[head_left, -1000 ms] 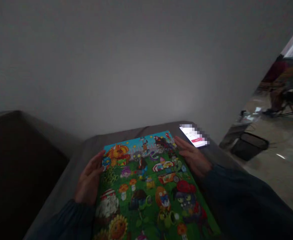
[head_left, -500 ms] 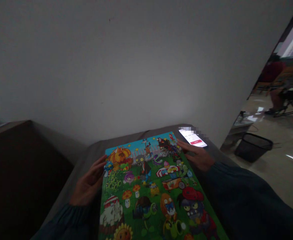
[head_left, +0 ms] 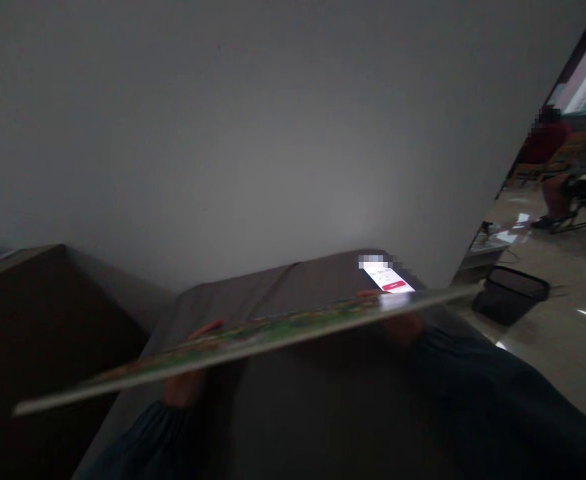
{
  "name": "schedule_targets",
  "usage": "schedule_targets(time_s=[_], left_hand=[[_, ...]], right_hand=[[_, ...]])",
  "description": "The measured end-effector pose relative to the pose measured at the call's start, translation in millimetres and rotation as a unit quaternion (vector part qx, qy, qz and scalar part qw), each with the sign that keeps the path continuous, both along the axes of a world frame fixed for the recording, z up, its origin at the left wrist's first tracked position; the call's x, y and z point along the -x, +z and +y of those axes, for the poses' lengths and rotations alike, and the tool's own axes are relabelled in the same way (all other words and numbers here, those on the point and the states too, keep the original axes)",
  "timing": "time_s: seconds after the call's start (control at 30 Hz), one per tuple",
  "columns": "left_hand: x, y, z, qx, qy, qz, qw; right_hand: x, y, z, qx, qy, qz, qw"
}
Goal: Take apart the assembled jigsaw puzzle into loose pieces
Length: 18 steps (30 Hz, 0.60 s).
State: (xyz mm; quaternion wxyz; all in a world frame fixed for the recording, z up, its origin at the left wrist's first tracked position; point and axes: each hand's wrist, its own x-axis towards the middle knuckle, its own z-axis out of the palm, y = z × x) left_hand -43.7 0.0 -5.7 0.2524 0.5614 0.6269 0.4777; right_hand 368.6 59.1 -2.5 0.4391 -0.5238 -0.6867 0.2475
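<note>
board (head_left: 293,331) is held up almost edge-on across the head view, in both our hands above the grey cloth (head_left: 243,293). our left hand (head_left: 187,387) has fingers above it and its heel below, so we take it to be clasping one side; our right hand (head_left: 403,328) seems to clasp the other, though the board hides much of each (the blur does not help). where our thumbs lie, we cannot tell. the main risk, we judge, is a slip: the grip we see is at the sides alone, and if one side gave first, that end could drop. the near edge already slants, lower at the left. our other worry is the lit phone (head_left: 389,275), just behind the board by our right hand: a careless swing could knock it towards the black basket (head_left: 511,293) on the floor (head_left: 570,293).
</note>
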Motion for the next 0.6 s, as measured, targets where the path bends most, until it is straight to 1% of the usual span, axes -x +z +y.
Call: schedule_targets(time_s=[0.07, 0.1, 0.2, 0.33, 0.43, 0.5, 0.6], left_hand=[[-7.2, -0.1, 4.3, 0.001, 0.062, 0.025, 0.998], [-10.7, 0.4, 6.0, 0.003, 0.082, 0.034, 0.996], [-18.3, 3.0, 10.1, 0.009, 0.095, 0.038, 0.995], [-21.8, 5.1, 14.7, 0.013, 0.075, 0.042, 0.996], [-23.6, 3.2, 17.6, 0.004, 0.062, 0.040, 0.997], [-25.9, 1.1, 18.9, 0.003, 0.039, 0.030, 0.999], [-30.3, -0.2, 18.7, 0.011, -0.015, -0.001, 1.000]], right_hand=[[8.4, 0.8, -1.5, 0.015, -0.021, -0.001, 1.000], [12.0, 1.4, -1.7, 0.024, -0.025, -0.002, 0.999], [19.4, 2.7, 1.2, 0.038, -0.037, -0.002, 0.999], [25.2, -0.3, 10.2, 0.042, -0.041, 0.007, 0.998], [27.3, -5.6, 16.9, 0.039, -0.036, 0.017, 0.998], [26.8, -9.8, 20.4, 0.034, -0.030, 0.023, 0.999], [24.3, -16.0, 24.1, 0.022, -0.005, 0.028, 0.999]])
